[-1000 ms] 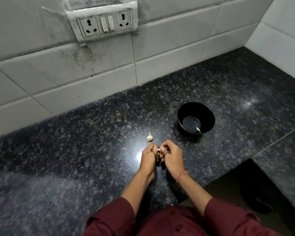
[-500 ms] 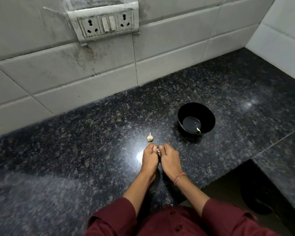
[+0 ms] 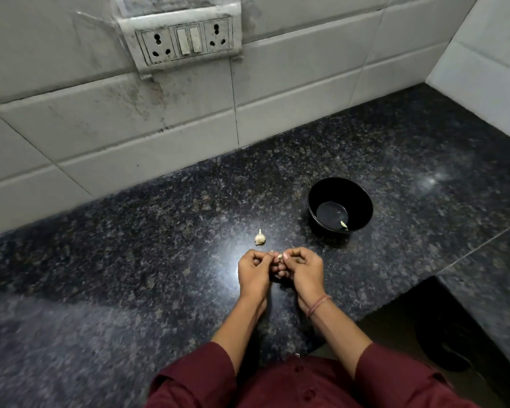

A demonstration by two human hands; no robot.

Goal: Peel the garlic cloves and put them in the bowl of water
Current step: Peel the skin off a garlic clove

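My left hand (image 3: 253,270) and my right hand (image 3: 302,269) meet fingertip to fingertip low over the dark granite counter (image 3: 130,260). Between them they pinch a small garlic cloves piece (image 3: 279,255), mostly hidden by the fingers. A small garlic bulb (image 3: 259,238) lies on the counter just beyond my left hand. To the right stands a black bowl (image 3: 362,201) holding a little water, with one peeled clove (image 3: 343,224) in it.
A white tiled wall (image 3: 159,128) backs the counter, with a socket and switch plate (image 3: 186,39) above. A second tiled wall closes the right corner. The counter edge steps down at the lower right, where a dark object lies on the floor.
My hands have shifted slightly and the fingers have worked at the clove; the bulb, bowl and clove in the water have stayed put.
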